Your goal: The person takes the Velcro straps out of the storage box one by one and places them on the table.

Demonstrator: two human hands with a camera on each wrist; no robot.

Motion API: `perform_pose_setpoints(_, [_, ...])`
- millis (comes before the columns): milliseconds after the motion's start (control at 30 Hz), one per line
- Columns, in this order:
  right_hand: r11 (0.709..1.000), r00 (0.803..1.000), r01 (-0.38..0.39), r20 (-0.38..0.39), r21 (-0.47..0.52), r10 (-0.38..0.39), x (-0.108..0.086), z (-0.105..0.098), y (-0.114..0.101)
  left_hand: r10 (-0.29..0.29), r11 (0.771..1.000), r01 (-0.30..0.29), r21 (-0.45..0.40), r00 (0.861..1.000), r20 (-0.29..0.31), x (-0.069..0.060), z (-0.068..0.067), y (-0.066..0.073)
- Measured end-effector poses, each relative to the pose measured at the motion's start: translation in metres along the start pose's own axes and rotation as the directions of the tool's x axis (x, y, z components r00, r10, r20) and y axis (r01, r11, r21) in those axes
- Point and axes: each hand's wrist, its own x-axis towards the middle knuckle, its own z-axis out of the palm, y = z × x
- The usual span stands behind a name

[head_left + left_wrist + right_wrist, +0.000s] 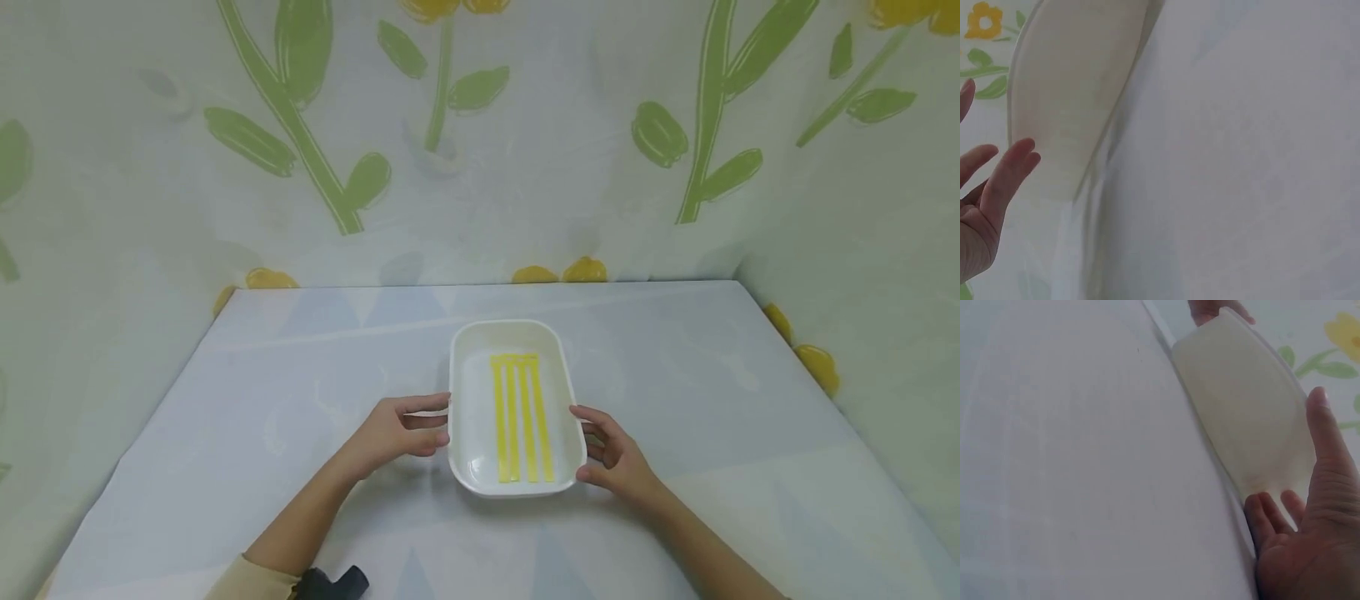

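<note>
A white rectangular dish [472, 350] with rounded corners stands on the table in the head view. Several narrow yellow strips [513, 425] lie lengthwise side by side in it, with yellow also across their far ends. My left hand [397, 429] touches the dish's left side with fairly straight fingertips. On the right side, my right hand [615, 454] rests its fingertips and thumb near the close corner. The left wrist view shows the dish's outer wall [1079, 94] beside the fingers. In the right wrist view, bent fingertips lie against the wall [1247, 406], with the thumb by the rim.
The table [300, 375] has a pale, faintly patterned cover. Behind it and at both sides hangs a light backdrop [525, 200] with green leaves and yellow flowers. A black object [333, 583] sits by the left forearm at the bottom edge.
</note>
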Motion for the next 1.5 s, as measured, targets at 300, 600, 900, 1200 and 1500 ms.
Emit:
perform_pose_setpoints(300, [1.0, 1.0, 0.007, 0.004, 0.01, -0.007, 0.0, 0.0, 0.001, -0.033, 0.977, 0.035, 0.211, 0.999, -0.014, 0.026, -0.019, 0.044])
perform_pose_setpoints(600, [0.999, 1.0, 0.03, 0.001, 0.013, -0.03, 0.0, -0.001, -0.001, -0.059, 0.964, 0.041, 0.264, 0.996, 0.063, 0.066, -0.018, 0.09])
perform_pose_setpoints(900, [0.999, 1.0, 0.018, 0.022, 0.027, -0.019, 0.001, -0.002, 0.0, -0.083, 0.995, 0.073, 0.072, 0.987, 0.135, 0.108, 0.002, 0.101])
perform_pose_setpoints(1200, [0.999, 0.999, 0.02, 0.027, 0.026, -0.021, -0.001, -0.003, 0.002, -0.191, 0.981, 0.186, 0.051, 0.975, 0.111, 0.142, 0.029, 0.085])
perform_pose_setpoints(1500, [0.999, 0.999, 0.011, 0.031, 0.043, -0.012, 0.001, -0.003, 0.003, -0.24, 0.971, 0.239, 0.011, 0.971, 0.022, 0.16, 0.052, 0.067])
